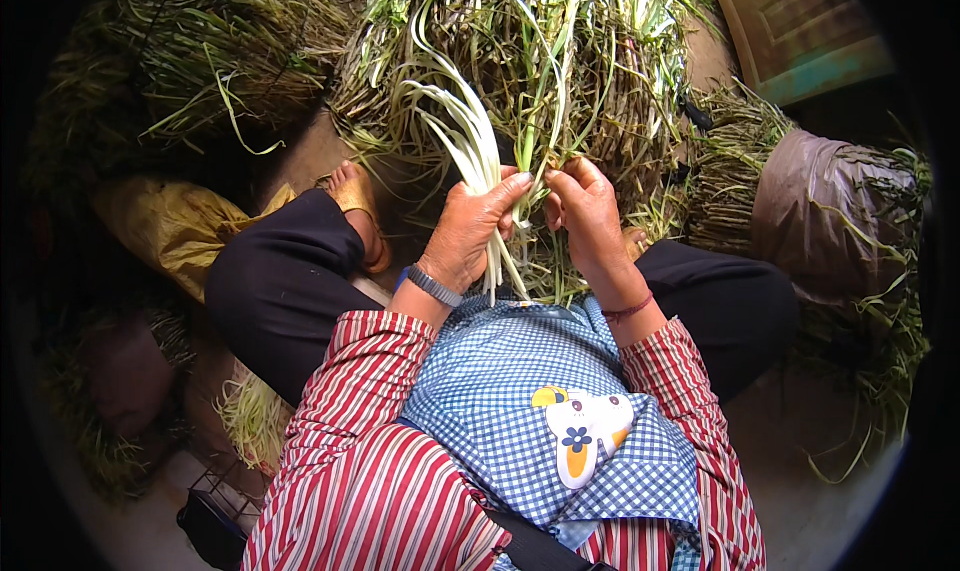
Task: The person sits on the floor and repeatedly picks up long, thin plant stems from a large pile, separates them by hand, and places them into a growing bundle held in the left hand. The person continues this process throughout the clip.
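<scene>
My left hand point(476, 222) is closed around a bunch of pale, cleaned stalks point(469, 135), which look like garlic shoots or a similar leafy vegetable. Their long ends fan up and to the left, and the short ends stick out below the palm. The left thumb tip also touches a greener stalk point(529, 139) beside the bunch. Close to that thumb, my right hand point(585, 211) pinches a stalk with brownish, dry outer leaves between thumb and forefinger. Both hands are above the blue checked apron point(525, 353), over loose peelings point(551, 263).
Ahead lies a large heap of unpeeled stalks point(622, 98), with another heap point(247, 53) at the upper left. A wrapped bundle point(825, 211) stands at right, a yellow sack point(172, 226) at left. Pale stalks point(255, 417) lie by my left hip. A wooden panel point(802, 23) leans top right.
</scene>
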Demonstrator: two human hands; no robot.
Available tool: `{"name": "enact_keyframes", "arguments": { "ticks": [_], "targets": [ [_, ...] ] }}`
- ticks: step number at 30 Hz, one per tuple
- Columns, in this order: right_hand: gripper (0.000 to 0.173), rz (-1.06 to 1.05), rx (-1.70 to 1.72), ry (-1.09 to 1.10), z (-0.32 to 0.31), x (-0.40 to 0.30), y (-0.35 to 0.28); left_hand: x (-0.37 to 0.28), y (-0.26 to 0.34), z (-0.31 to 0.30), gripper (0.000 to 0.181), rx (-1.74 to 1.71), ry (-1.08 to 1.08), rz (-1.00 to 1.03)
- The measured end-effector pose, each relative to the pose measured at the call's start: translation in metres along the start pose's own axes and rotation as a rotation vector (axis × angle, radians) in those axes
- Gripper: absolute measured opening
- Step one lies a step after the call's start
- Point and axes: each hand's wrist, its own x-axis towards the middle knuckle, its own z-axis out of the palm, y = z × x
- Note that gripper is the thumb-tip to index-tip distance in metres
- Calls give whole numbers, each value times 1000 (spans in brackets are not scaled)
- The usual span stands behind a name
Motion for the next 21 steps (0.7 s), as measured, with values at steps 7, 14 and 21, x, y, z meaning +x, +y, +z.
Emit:
{"name": "enact_keyframes", "arguments": {
  "ticks": [7,14,21],
  "targets": [
    [14,-74,-73,106,6,20,0,-4,0,1,21,122,-26,0],
    [15,-116,111,359,-44,61,-19,-12,5,4,20,174,-52,-13],
    [28,-27,84,264,-61,32,-19,-11,7,2,21,160,3,26]
  ]
}}
